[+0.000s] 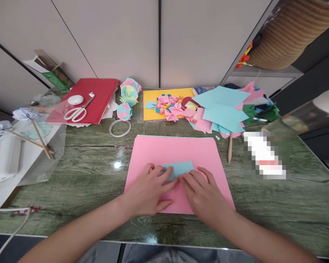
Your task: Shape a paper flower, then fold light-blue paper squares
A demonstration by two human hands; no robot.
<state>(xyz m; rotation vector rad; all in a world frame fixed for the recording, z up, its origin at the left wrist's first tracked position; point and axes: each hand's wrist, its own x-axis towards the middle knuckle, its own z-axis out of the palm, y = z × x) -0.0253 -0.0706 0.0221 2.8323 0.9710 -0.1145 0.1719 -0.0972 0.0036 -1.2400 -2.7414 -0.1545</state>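
A small piece of light blue paper (182, 168), with what looks like a folded straight edge, lies on a stack of large pink paper (159, 149). My left hand (150, 188) rests across its left part, fingers spread and fingertips on the paper, the thumb apart on the pink sheet. At the lower right edge of the blue piece, my right hand (200, 190) has its fingers bent and drawn together, the tips gripping that edge beside my left index finger. Both hands cover part of the blue paper's near side.
White-handled scissors (78, 111) lie on a red folder (98, 98) at the back left. Paper flowers (129, 91) and a tape roll (120, 128) stand nearby. Pink and blue scraps (222, 106) pile up at the back right, near a wooden stick (230, 148). A white cable (13, 233) hangs over the left edge.
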